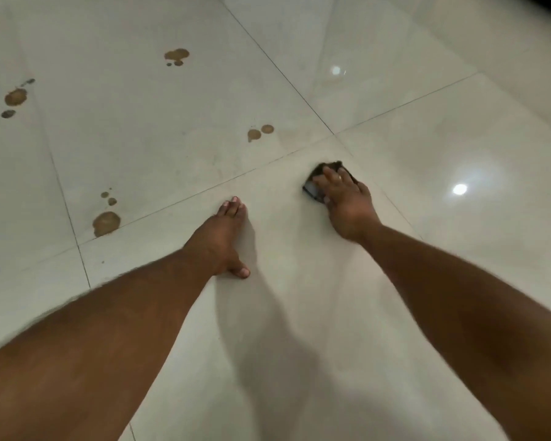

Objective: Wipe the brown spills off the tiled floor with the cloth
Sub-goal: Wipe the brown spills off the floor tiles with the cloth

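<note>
Glossy tiled floor (427,128) — we count four brown spills (106,223). Our right hand (347,205) presses the dark cloth (312,187) flat; left hand (218,240) rests spread, apart.

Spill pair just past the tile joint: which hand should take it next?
Right. The right hand already presses the cloth flat on the floor, close to the spill pair. The left hand rests braced on the tile, holding nothing.

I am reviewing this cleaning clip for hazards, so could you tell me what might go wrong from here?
1. The left hand braces flat on glossy floor tile; on a wet patch it could slip.
2. The cloth under the right hand looks dark and small, so it may smear the nearby spill rather than lift it.
3. The far-left spill needs a long reach.
</note>
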